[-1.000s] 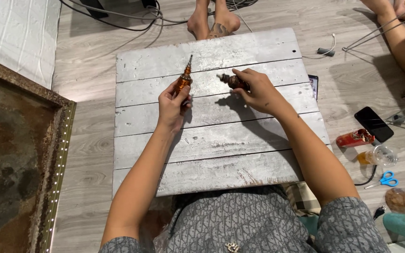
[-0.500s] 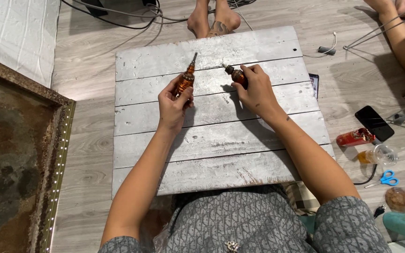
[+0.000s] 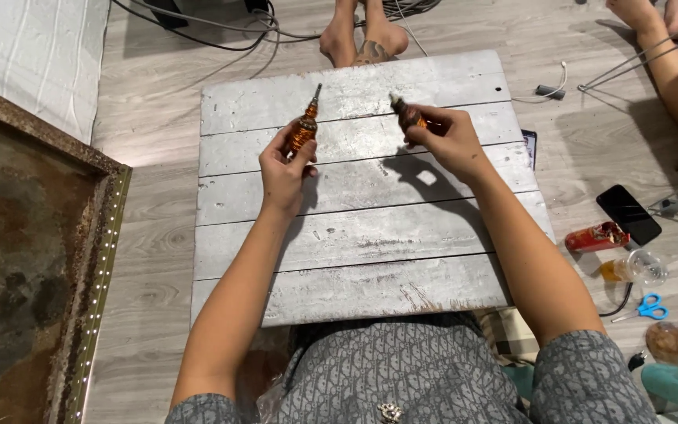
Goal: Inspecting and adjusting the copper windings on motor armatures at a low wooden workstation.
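Over the far half of the grey plank table [image 3: 355, 267], the left hand [image 3: 286, 174] is wrapped around the amber handle of a screwdriver [image 3: 305, 124]. Its long axis runs nearly straight away from the person, tip aimed at the far edge and leaning slightly right. The right hand [image 3: 449, 141], well apart from the left, pinches a second, darker tool [image 3: 406, 112] whose tip points toward the far-left corner. A pair of bare feet [image 3: 361, 35] rests just past the far edge.

White plank table [image 3: 355, 235], black phone [image 3: 628, 213], blue scissors [image 3: 650, 307], rusty frame [image 3: 88, 259]
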